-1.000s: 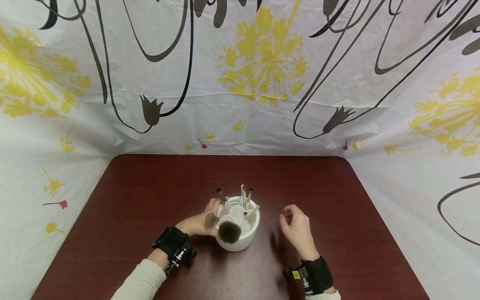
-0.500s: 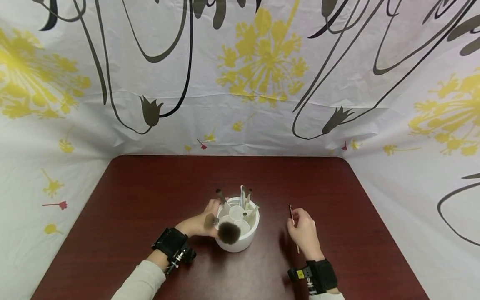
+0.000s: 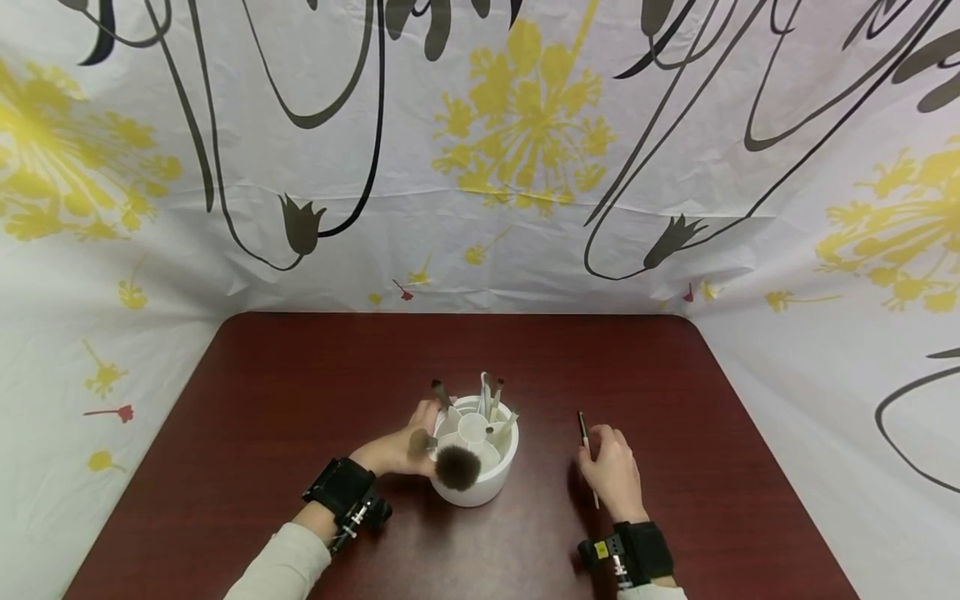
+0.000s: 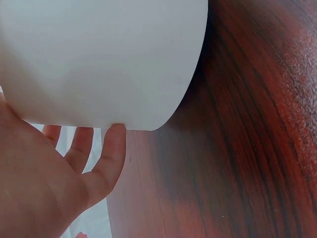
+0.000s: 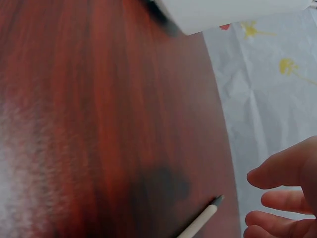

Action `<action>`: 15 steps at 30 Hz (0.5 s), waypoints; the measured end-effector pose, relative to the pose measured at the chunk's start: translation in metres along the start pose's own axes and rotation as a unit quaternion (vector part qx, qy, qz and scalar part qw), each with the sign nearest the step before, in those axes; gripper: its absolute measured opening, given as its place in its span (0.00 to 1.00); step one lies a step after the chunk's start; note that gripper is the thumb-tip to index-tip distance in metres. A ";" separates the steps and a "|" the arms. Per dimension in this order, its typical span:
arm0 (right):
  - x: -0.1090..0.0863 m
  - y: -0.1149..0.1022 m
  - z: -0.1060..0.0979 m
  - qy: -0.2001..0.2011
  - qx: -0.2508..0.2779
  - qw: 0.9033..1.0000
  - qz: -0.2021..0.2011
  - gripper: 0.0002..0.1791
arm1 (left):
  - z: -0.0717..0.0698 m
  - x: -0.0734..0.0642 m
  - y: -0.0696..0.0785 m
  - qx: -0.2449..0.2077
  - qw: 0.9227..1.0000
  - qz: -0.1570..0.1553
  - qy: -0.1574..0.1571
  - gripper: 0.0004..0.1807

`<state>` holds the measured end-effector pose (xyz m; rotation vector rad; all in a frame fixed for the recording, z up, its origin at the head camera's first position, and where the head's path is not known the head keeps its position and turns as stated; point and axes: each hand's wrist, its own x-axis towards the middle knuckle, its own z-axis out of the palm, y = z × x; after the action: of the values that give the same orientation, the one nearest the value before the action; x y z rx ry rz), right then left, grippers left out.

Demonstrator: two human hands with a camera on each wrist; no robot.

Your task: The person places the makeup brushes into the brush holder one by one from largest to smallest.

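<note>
A white round brush holder (image 3: 472, 495) with inner compartments stands upright on the table. My left hand (image 3: 393, 452) holds it by its left side; in the left wrist view the fingertips (image 4: 117, 136) press against its smooth wall. A big fluffy makeup brush (image 3: 458, 468) leans out over the front rim, and several slimmer brushes (image 3: 497, 400) stand at the back. To the right, a thin pale-handled brush (image 3: 584, 432) with a dark tip lies on the table. My right hand (image 3: 615, 477) is just beside it, apart from it in the right wrist view, fingers loosely bent.
The dark red wooden table (image 3: 337, 358) has rounded far corners. A white cloth (image 3: 487, 250) printed with yellow and grey flowers hangs behind it and at both sides. Each wrist wears a black camera strap (image 3: 643, 552).
My right hand has moved slightly right and toward me, letting go of the thin brush, which now shows on the table beside it. The left hand and holder have stayed put.
</note>
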<state>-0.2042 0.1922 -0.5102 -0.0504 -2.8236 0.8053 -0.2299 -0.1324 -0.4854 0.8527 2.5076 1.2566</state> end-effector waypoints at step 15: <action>-0.002 0.014 0.015 -0.023 -0.012 0.999 0.042 0.20 | -0.001 0.000 -0.002 -0.007 1.000 -0.009 -0.013 0.57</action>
<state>-0.2057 0.1960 -0.5299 -0.1582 -2.8913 0.7993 -0.2307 -0.1342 -0.4861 0.8361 2.4787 1.2479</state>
